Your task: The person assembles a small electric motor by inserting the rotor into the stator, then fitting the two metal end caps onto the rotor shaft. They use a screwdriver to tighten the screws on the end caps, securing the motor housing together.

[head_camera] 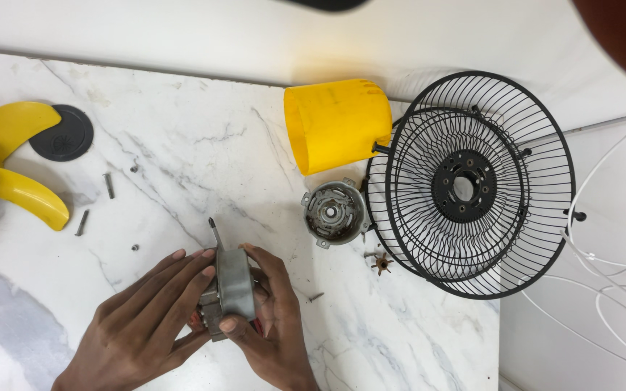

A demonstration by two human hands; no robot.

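White marble tabletop (pixel 182 145) carries the parts of a taken-apart fan. Largest is the pair of black wire guards (pixel 472 185), stacked one on the other at the right edge of the slab. Touching the guards' upper left is a yellow motor housing (pixel 336 124), open end facing left, its inside hidden. Just left of the guards lies a round metal end cap (pixel 335 211), hollow side up, holding only its centre bearing. Well left of the guards, both hands are closed around a grey motor core (pixel 232 289): left hand (pixel 143 326) with fingers flat against it, right hand (pixel 269 326) wrapped round it.
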